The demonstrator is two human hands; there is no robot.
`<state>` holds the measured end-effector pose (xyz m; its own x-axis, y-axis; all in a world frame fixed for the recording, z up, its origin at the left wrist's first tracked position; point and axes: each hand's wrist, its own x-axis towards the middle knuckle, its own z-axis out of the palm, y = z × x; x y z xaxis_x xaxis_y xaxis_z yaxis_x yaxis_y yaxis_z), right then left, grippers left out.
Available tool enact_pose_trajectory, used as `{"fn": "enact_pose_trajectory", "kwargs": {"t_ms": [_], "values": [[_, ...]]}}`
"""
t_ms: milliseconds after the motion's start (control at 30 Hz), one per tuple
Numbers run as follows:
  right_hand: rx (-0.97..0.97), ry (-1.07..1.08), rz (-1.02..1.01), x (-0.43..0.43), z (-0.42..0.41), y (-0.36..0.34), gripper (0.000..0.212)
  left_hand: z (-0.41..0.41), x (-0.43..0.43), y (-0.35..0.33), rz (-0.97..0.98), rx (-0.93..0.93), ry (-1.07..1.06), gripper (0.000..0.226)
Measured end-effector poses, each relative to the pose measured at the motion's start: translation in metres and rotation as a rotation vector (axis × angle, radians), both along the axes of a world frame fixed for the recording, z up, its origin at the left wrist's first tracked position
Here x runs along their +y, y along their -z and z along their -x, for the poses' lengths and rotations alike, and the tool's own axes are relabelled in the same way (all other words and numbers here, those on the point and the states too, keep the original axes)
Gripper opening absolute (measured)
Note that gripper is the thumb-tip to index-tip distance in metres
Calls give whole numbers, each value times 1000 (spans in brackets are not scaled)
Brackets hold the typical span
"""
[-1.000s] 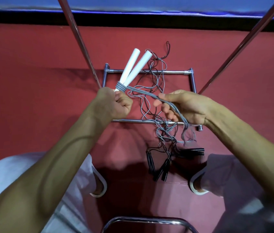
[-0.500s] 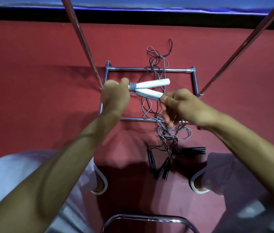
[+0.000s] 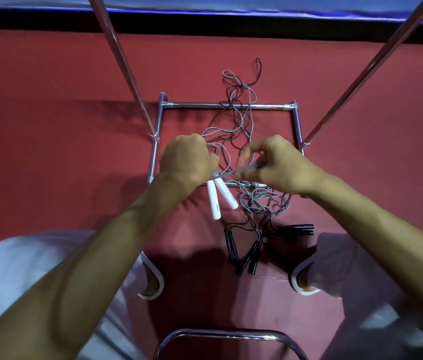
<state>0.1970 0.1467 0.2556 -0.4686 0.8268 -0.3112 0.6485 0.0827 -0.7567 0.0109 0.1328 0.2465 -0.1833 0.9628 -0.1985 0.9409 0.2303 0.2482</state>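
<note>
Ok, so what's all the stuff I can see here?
white handles: two, white, held, pointing down
cord: one, grey, pulled taut beside them
floor: one, red, below
tangle: several cords, grey and dark, on the floor
black handles: about six, black, on the floor
frame: one, chrome, on the floor
poles: two, chrome, slanting up from the frame
bar: one, chrome, bottom edge
slippers: two, white-edged, either side
left hand: one, grips the white handles
right hand: one, pinches the cord

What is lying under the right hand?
A tangle of grey cords over the chrome frame bar, above the red floor. The right hand itself hides where the bar's right end and some cords run.
</note>
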Motion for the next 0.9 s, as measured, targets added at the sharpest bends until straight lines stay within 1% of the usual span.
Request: {"fn": "enact_pose_trajectory", "kwargs": {"t_ms": [33, 100, 167, 200, 233, 300, 367, 433, 467, 533, 600, 633, 700, 767, 800, 833, 900], "values": [[-7, -41, -39, 1, -1, -1, 14, 2, 0, 0, 25, -12, 9, 33], [-52, -114, -104, 5, -5, -3, 19, 6, 2, 1, 97, -68, 21, 33], [-86, -161, -142, 9, -8, -5, 28, 11, 6, -2, 174, -177, 31, 35], [-71, -148, -116, 11, -11, -6, 31, 13, 8, -5, 200, -252, 34, 40], [-13, -114, -39, 14, -14, -7, 35, 15, 9, -7, 213, -342, 45, 45], [178, -25, 183, 18, -19, -7, 41, 17, 11, -11, 208, -542, 116, 51], [331, 55, 320, 18, -20, -8, 38, 16, 8, -15, 188, -765, 198, 50], [467, 115, 415, 16, -17, -9, 33, 14, 5, -16, 162, -966, 204, 52], [535, 128, 469, 14, -15, -10, 31, 13, 4, -16, 146, -1024, 199, 55], [630, 132, 625, 10, -12, -11, 26, 12, 1, -16, 99, -1064, 215, 56], [627, 99, 809, 6, -10, -13, 26, 10, -3, -16, 59, -1060, 256, 52], [576, 85, 844, 5, -9, -14, 29, 9, -5, -16, 44, -1048, 272, 51], [462, 111, 792, 5, -5, -12, 35, 8, -9, -16, -8, -977, 298, 50], [426, 185, 683, 6, -1, -9, 40, 8, -10, -15, -59, -890, 305, 48], [418, 210, 597, 6, 1, -6, 41, 7, -9, -13, -71, -860, 290, 48], [391, 207, 469, 5, 2, -3, 41, 7, -8, -12, -70, -850, 271, 48], [287, 145, 180, 4, 4, 0, 41, 5, -8, -9, -46, -878, 228, 50]]}}
